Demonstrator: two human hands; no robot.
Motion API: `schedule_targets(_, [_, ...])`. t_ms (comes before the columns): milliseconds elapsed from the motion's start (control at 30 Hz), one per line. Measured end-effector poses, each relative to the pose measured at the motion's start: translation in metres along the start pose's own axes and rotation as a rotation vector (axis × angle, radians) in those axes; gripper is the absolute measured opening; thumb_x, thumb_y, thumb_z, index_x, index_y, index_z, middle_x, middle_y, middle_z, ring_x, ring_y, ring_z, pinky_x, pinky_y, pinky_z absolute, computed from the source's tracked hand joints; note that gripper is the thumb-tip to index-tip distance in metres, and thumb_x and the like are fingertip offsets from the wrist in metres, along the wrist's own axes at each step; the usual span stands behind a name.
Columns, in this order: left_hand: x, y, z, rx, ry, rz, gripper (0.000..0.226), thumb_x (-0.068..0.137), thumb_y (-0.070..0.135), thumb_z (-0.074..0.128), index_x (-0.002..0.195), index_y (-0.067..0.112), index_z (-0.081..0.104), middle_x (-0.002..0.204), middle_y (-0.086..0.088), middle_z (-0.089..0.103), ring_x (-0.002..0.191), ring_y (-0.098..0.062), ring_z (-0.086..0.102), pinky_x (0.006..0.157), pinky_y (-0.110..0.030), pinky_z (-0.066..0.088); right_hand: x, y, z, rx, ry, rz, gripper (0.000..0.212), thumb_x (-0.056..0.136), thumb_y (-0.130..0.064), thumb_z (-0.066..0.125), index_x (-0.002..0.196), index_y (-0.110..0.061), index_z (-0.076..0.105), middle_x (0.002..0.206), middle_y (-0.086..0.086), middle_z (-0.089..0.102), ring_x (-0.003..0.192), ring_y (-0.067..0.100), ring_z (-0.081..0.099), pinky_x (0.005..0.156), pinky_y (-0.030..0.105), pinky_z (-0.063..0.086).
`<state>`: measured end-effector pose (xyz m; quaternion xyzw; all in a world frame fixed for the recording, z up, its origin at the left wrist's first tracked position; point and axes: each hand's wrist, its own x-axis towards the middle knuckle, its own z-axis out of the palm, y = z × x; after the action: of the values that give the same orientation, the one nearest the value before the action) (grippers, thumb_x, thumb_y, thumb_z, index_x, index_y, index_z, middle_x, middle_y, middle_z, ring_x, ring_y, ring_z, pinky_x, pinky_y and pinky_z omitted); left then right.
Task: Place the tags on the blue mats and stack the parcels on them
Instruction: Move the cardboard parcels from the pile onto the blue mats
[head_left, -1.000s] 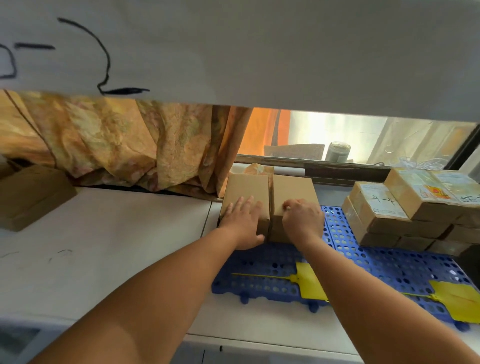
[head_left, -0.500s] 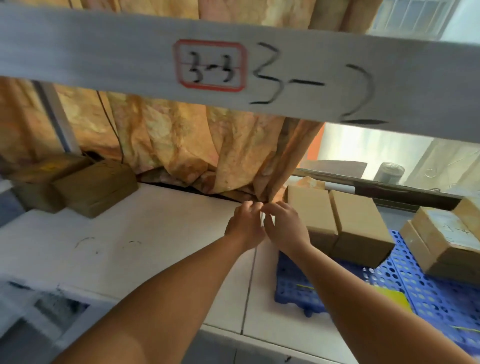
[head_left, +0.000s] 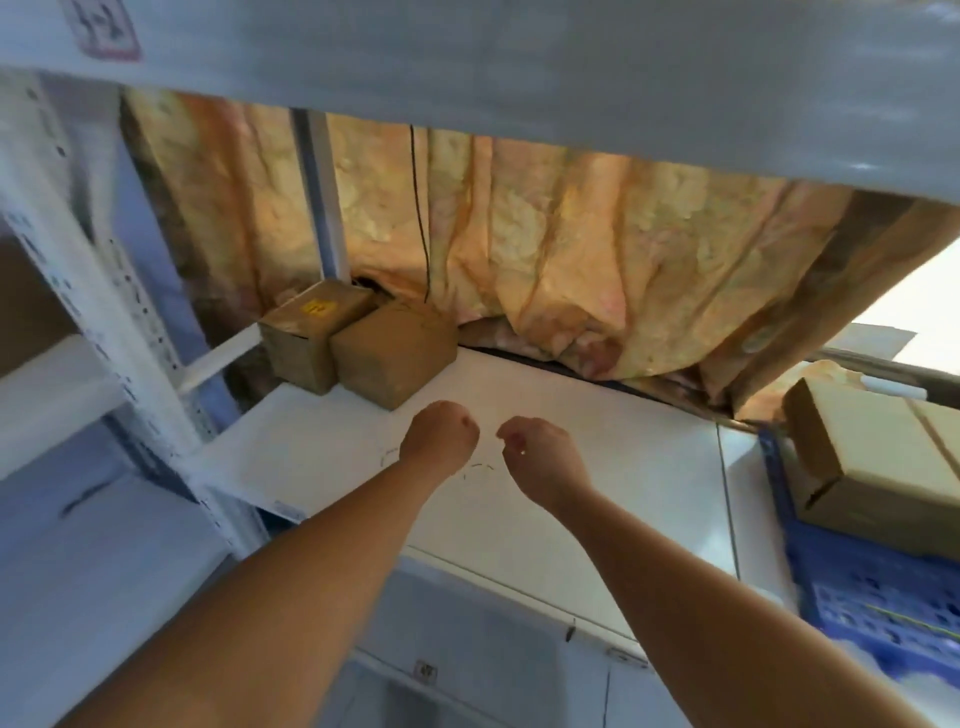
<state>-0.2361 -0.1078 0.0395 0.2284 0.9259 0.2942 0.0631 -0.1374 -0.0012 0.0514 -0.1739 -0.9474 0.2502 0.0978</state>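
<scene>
I record one parcel (head_left: 893, 467) seated on the blue mat (head_left: 872, 597), well right of my right hand (head_left: 540, 457). Left hand (head_left: 441, 436) near it; both fists curled, holding nothing.

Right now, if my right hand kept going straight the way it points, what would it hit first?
Most likely the nearer brown box at the back left of the white shelf. Your right hand points up and left across it, with nothing in between, though depth is hard to judge.
</scene>
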Motion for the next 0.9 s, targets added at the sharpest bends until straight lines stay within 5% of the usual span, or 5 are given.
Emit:
schedule_targets(167, [0.007, -0.045, -0.037, -0.186, 0.051, -0.158, 0.027, 0.092, 0.018, 0.047, 0.09, 0.004, 0.07, 0.09, -0.012, 0.068, 0.084, -0.027, 0.06, 0.073, -0.034, 0.047, 0.03, -0.047, 0.027, -0.044, -0.023, -0.076, 0.035, 0.092, -0.018, 0.046, 0.124, -0.025, 0.059, 0.129, 0.001, 0.056, 0.12, 0.021, 0.048, 0.097, 0.033, 0.044])
schedule_targets(367, [0.019, -0.087, -0.064, -0.401, 0.166, -0.364, 0.024, 0.094, 0.021, 0.048, 0.094, 0.006, 0.067, 0.075, -0.006, 0.053, 0.076, -0.022, 0.049, 0.065, -0.029, 0.037, 0.071, -0.09, 0.063, -0.2, -0.147, -0.19, 0.057, 0.087, -0.013, 0.048, 0.142, -0.022, 0.039, 0.149, 0.0, 0.037, 0.133, 0.028, 0.032, 0.104, 0.037, 0.038])
schedule_targets(500, [0.031, -0.106, -0.082, -0.513, 0.166, -0.443, 0.025, 0.096, 0.022, 0.047, 0.116, 0.012, 0.059, 0.103, -0.007, 0.058, 0.094, -0.022, 0.052, 0.08, -0.031, 0.041, 0.096, -0.103, 0.078, -0.273, -0.21, -0.235, 0.065, 0.084, -0.01, 0.048, 0.145, -0.027, 0.031, 0.157, 0.001, 0.018, 0.141, 0.033, 0.019, 0.112, 0.043, 0.031])
schedule_targets(700, [0.051, -0.114, -0.112, -0.592, 0.082, -0.466, 0.038, 0.096, 0.022, 0.045, 0.134, 0.02, 0.049, 0.126, -0.012, 0.056, 0.119, -0.032, 0.053, 0.103, -0.042, 0.045, 0.139, -0.117, 0.091, -0.265, -0.172, -0.251, 0.069, 0.09, -0.017, 0.049, 0.147, -0.033, 0.014, 0.157, 0.003, 0.015, 0.144, 0.035, 0.014, 0.114, 0.048, 0.025])
schedule_targets(900, [0.071, -0.121, -0.122, -0.605, 0.056, -0.366, 0.046, 0.095, 0.014, 0.048, 0.14, 0.015, 0.043, 0.137, -0.009, 0.051, 0.122, -0.027, 0.051, 0.094, -0.031, 0.044, 0.158, -0.117, 0.112, -0.348, -0.115, -0.168, 0.072, 0.093, -0.031, 0.051, 0.151, -0.027, 0.008, 0.156, 0.003, 0.02, 0.146, 0.027, 0.014, 0.114, 0.049, 0.024])
